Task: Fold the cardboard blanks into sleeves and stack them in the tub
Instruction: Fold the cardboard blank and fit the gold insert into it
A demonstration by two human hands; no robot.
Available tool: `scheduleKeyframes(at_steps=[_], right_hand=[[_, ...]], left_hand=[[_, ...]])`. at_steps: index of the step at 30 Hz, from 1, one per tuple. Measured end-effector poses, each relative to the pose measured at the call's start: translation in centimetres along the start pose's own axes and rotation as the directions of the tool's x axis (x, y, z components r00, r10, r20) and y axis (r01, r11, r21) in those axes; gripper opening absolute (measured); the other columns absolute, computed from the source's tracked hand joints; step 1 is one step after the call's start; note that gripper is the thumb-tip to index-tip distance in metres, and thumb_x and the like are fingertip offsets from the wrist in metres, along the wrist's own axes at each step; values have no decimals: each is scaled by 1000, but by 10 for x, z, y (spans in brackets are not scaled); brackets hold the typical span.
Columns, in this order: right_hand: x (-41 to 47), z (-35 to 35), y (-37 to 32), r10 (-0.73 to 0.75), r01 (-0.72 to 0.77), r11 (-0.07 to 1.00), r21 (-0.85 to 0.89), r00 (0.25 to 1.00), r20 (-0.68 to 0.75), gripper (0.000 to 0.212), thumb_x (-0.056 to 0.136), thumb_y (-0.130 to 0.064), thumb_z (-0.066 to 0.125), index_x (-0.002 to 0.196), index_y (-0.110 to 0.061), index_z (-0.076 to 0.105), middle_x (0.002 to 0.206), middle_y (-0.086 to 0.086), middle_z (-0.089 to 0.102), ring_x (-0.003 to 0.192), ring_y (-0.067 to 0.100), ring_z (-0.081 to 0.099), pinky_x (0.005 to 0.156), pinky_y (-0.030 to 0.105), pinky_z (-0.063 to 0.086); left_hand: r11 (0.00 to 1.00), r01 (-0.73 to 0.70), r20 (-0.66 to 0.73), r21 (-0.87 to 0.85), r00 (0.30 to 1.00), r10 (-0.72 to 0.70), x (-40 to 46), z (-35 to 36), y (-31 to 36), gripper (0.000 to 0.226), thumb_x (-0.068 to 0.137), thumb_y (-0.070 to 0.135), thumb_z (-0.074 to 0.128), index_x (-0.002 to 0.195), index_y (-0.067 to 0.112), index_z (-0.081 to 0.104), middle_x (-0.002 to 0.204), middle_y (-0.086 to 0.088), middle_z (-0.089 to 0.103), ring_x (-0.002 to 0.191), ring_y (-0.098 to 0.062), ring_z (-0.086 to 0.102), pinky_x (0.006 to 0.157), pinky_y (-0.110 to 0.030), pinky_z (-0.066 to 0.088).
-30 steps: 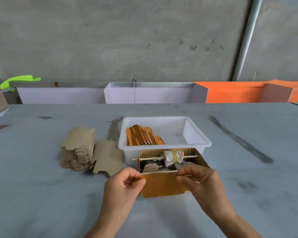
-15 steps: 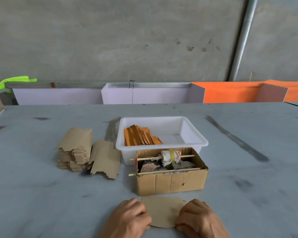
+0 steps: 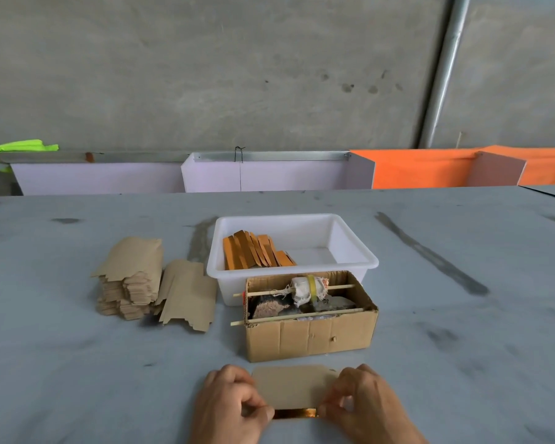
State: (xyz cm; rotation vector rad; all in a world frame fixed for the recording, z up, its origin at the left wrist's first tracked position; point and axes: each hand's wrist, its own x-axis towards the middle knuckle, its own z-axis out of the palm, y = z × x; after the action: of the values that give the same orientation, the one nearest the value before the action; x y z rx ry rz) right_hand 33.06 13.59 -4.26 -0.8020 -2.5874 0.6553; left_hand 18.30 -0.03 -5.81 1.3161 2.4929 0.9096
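Head view: a flat brown cardboard blank (image 3: 293,386) lies on the grey, smudged table (image 3: 462,363) with its long axis running left to right, pinched at its near corners by the left hand (image 3: 229,406) and the right hand (image 3: 369,403), an orange underside showing at the near edge. The white plastic tub (image 3: 354,251), holding orange folded sleeves (image 3: 253,253), sits straight ahead beyond an open corrugated cardboard box (image 3: 311,334), so I judge either hand must carry over it. A stack of unfolded brown blanks (image 3: 135,277) lies to the left, before a grey concrete wall (image 3: 205,75).
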Motion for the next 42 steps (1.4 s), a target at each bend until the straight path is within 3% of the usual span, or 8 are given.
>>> scheduleKeyframes(at_steps=[5,13,20,28,32,35,39,42], right_hand=[[10,-10,2,141,-143,989,21,985,95,14,74,-28,67,81,-20,76,62,-13,55,71,-1,52,61,3,37],[19,-8,-3,299,-284,954,-100,928,221,17,74,-24,72,87,-13,76,94,3,72,91,15,64,78,24,51],[19,-12,-5,337,-325,941,-93,917,214,5,72,-22,76,73,-24,72,92,-3,69,82,11,59,67,18,44],[8,-9,1,312,-338,932,130,932,186,28,70,-6,76,57,-28,64,63,-12,58,58,0,51,49,5,38],[-6,-2,2,252,-265,951,160,963,99,24,75,-6,72,67,-28,71,68,-12,55,69,5,51,58,7,36],[-14,4,0,157,-157,988,-13,988,9,21,81,-8,66,82,-26,76,78,-12,55,87,14,50,67,10,34],[-25,6,-11,-57,28,967,-254,992,-109,23,61,-2,73,61,-25,73,69,-5,60,69,23,54,55,34,46],[-30,10,-23,-219,182,938,-296,971,-96,21,46,-8,67,57,-26,69,63,-5,58,56,21,54,42,30,43]], left_hand=[[993,116,-39,-7,992,-116,4,-2,4,29,68,42,78,51,36,55,96,28,45,103,1,40,91,-14,27],[970,237,-98,49,968,-232,2,1,-2,31,59,50,80,49,32,57,97,28,43,101,-1,34,78,-25,18],[959,285,-122,0,951,-283,7,0,-5,33,59,45,82,46,29,56,94,27,44,98,-2,32,78,-26,17],[962,273,-180,-24,945,-273,1,1,-2,29,62,34,82,53,32,55,92,22,44,101,-6,36,76,-25,15],[989,-117,-228,95,964,136,-8,3,3,27,63,10,80,61,29,62,86,15,52,92,-15,47,77,-29,28],[818,-506,-147,274,818,556,-15,4,10,21,63,1,64,63,20,71,72,6,58,77,-12,44,65,-28,35],[785,-543,-81,298,806,587,-19,6,10,21,64,-1,61,61,17,70,66,6,58,69,-11,50,54,-25,44],[800,-537,-57,266,820,569,-20,6,11,19,60,-4,74,61,14,69,68,3,57,64,-17,58,49,-23,46]])
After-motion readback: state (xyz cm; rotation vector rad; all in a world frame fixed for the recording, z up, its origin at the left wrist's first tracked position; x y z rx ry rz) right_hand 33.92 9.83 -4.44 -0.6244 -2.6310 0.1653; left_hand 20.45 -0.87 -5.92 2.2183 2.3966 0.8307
